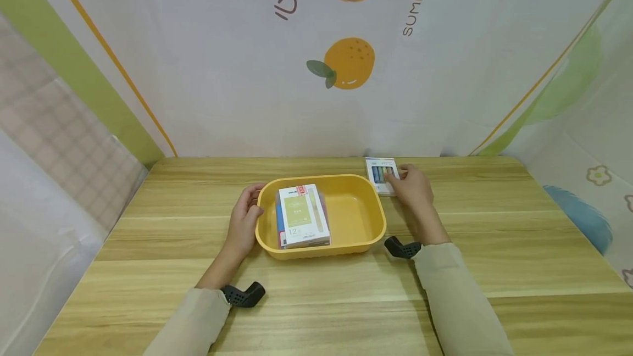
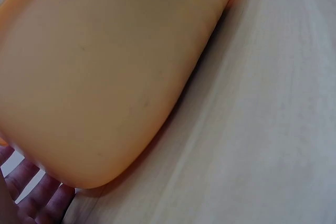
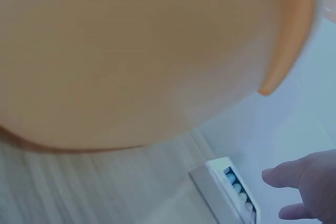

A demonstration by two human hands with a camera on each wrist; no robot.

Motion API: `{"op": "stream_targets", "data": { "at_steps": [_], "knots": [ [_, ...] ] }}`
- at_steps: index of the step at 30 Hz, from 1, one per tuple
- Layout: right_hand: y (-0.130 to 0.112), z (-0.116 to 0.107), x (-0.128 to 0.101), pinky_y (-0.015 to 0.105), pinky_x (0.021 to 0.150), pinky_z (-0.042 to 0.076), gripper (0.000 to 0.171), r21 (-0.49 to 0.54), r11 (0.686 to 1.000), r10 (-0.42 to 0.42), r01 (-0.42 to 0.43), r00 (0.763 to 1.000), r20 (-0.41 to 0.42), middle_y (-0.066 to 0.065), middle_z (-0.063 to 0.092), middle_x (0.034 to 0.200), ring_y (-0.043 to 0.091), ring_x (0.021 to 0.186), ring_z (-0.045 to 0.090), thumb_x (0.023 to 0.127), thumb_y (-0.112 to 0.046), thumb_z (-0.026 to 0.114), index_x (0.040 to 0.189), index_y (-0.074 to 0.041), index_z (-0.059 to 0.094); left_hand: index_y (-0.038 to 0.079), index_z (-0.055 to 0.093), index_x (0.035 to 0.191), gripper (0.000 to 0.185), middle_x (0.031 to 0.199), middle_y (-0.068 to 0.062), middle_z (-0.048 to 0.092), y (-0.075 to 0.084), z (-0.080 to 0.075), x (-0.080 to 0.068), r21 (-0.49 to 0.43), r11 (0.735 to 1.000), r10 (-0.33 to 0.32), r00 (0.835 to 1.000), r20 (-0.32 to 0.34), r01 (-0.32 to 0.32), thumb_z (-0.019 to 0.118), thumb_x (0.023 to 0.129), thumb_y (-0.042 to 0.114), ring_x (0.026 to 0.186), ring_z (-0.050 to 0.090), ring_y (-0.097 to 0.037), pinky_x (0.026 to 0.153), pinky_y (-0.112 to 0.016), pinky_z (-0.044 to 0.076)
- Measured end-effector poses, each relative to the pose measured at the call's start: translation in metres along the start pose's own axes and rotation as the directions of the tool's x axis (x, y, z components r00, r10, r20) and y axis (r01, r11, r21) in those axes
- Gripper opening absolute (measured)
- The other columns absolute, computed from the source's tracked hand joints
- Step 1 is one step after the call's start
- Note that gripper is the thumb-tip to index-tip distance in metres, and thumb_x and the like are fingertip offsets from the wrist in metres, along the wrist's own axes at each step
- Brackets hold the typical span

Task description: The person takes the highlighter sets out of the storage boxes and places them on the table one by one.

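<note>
We steady the yellow tray [image 1: 366,223] with our left hand [image 1: 244,221], fingers curled on its rim; one box [image 1: 301,215] lies inside. Our right hand [image 1: 412,185] touches the marker box [image 1: 379,173] beside the tray, not yet gripping; next we judge we must pinch it

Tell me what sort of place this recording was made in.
Probably a staged tabletop booth, not a lived-in room: a wooden table enclosed by printed cloth backdrops with an orange motif. On it are only a yellow tray and boxes of stationery.
</note>
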State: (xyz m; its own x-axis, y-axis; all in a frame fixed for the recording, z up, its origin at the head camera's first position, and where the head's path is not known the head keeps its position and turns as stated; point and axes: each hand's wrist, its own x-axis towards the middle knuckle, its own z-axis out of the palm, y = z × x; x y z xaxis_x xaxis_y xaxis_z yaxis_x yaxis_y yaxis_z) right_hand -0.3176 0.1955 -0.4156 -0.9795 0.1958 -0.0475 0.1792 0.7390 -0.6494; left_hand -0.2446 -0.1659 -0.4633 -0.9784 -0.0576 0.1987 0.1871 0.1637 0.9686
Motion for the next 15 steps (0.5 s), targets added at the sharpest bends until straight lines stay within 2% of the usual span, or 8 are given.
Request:
{"op": "stream_targets", "data": {
  "at_steps": [4,9,15],
  "knots": [
    [-0.002,-0.004,-0.001,0.055,0.101,0.047,0.067,-0.001,1.000,-0.013,0.013,1.000,-0.004,0.025,0.060,0.136,0.040,0.122,0.058,0.097,-0.043,0.058,0.148,-0.001,0.046,0.000,0.048,0.141,0.051,0.131,-0.022,0.057,0.000,0.000,0.000,-0.002,1.000,-0.004,1.000,-0.001,0.004,0.037,0.091,0.000,0.113,0.054,-0.022,0.088,-0.015,0.047],
    [-0.008,-0.008,-0.004,0.050,0.096,0.052,0.068,0.011,0.999,-0.047,0.047,0.999,-0.020,0.025,0.061,0.134,0.038,0.110,0.067,0.097,-0.043,0.058,0.148,0.000,0.046,0.001,0.048,0.142,0.051,0.132,-0.021,0.056,0.000,0.000,0.001,-0.008,1.000,-0.009,1.000,0.001,0.009,0.037,0.092,0.001,0.114,0.053,-0.025,0.089,-0.015,0.046],
    [-0.016,-0.014,-0.007,0.039,0.080,0.059,0.066,0.030,0.993,-0.112,0.113,0.993,-0.030,0.026,0.062,0.131,0.035,0.099,0.071,0.097,-0.042,0.060,0.146,0.001,0.048,0.000,0.047,0.141,0.051,0.132,-0.021,0.057,0.000,0.000,0.001,-0.003,1.000,-0.007,1.000,0.004,0.007,0.037,0.092,0.000,0.113,0.054,-0.024,0.089,-0.014,0.046]
  ]
}}
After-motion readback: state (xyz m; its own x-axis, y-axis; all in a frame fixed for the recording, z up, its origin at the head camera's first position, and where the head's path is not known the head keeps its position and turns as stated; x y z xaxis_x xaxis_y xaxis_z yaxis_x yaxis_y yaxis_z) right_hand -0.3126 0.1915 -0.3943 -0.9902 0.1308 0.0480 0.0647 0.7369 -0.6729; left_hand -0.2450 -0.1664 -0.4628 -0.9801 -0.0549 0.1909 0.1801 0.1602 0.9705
